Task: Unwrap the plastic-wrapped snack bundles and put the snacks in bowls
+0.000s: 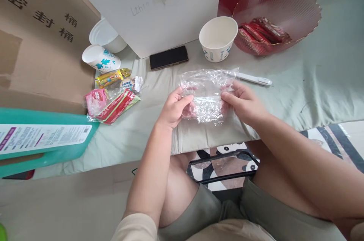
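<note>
Between my two hands a crumpled clear plastic bag [209,81] is held a little above the cloth near the front edge. My left hand [175,107] pinches its left side, thumb on top and the fingers showing through the film. On the right side my right hand [241,100] grips it the same way. A white plastic knife-like utensil [253,78] lies just beyond my right hand, its left end hidden behind the film. Behind the bag stands a white paper bowl [218,40] with blue print.
A black phone [168,58] lies before a white box [153,9]. Snack packets [113,100], a paper cup [101,59] and a cardboard box [42,51] are at left, near a teal container [82,134]. A pink ribbed bowl [301,17] holds red-wrapped snacks [263,30] at right.
</note>
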Demonstrator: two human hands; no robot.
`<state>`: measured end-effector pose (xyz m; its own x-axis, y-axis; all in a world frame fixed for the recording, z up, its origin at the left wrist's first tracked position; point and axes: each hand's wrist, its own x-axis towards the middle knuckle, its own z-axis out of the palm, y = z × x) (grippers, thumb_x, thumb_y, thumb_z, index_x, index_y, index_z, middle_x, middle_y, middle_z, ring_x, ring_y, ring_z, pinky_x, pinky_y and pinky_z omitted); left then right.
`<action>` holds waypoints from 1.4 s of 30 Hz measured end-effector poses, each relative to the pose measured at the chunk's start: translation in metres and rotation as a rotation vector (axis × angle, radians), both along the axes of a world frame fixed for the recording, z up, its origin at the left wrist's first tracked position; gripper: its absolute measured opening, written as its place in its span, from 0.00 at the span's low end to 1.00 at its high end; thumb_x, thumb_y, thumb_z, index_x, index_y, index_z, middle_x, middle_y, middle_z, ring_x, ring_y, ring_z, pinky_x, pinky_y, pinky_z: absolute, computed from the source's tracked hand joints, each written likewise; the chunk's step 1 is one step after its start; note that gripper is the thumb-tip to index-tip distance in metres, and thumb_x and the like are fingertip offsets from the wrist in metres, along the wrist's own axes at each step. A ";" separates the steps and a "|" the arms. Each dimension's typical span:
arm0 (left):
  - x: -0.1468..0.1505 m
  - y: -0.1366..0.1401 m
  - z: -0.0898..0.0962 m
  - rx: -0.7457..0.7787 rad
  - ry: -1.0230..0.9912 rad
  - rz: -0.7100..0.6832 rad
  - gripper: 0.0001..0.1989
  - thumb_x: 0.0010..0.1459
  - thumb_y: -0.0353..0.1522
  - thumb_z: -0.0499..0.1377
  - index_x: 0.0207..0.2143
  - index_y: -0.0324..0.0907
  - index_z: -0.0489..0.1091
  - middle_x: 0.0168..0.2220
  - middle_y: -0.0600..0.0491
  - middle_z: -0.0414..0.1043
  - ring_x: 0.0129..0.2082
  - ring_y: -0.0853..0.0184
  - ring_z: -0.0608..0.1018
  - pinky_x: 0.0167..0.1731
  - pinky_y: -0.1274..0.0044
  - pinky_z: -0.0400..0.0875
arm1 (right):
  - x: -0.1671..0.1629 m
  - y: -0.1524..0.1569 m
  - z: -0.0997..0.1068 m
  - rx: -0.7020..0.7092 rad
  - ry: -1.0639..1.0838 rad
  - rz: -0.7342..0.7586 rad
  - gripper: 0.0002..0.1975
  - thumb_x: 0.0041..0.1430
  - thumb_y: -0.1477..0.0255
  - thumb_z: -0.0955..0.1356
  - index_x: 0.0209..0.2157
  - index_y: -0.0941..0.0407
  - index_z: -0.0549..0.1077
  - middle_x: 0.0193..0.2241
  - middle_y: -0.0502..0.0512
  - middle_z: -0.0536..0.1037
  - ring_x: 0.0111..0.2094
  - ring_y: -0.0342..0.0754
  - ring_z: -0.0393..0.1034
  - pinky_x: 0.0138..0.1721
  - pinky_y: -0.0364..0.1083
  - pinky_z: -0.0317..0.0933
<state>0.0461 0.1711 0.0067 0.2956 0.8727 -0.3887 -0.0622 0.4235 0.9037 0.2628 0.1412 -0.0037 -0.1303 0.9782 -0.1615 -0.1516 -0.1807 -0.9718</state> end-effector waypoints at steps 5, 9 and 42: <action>-0.004 0.003 0.003 0.023 -0.102 0.039 0.10 0.46 0.37 0.65 0.32 0.46 0.71 0.18 0.59 0.67 0.16 0.71 0.73 0.14 0.80 0.65 | 0.006 0.001 0.005 0.072 0.083 -0.067 0.10 0.53 0.61 0.71 0.33 0.50 0.70 0.20 0.45 0.70 0.18 0.42 0.63 0.20 0.45 0.59; -0.004 0.006 -0.002 0.108 -0.068 0.028 0.13 0.51 0.43 0.60 0.23 0.43 0.69 0.23 0.53 0.71 0.19 0.69 0.73 0.18 0.77 0.68 | 0.012 0.002 0.009 0.063 0.054 -0.029 0.18 0.57 0.54 0.65 0.25 0.53 0.72 0.21 0.53 0.72 0.21 0.46 0.66 0.23 0.48 0.60; 0.030 -0.011 -0.012 0.197 0.006 -0.083 0.18 0.48 0.41 0.71 0.40 0.42 0.77 0.35 0.52 0.79 0.33 0.68 0.79 0.35 0.77 0.74 | -0.001 -0.002 0.006 0.050 -0.140 0.042 0.20 0.48 0.65 0.74 0.43 0.54 0.71 0.39 0.55 0.77 0.38 0.50 0.73 0.38 0.49 0.66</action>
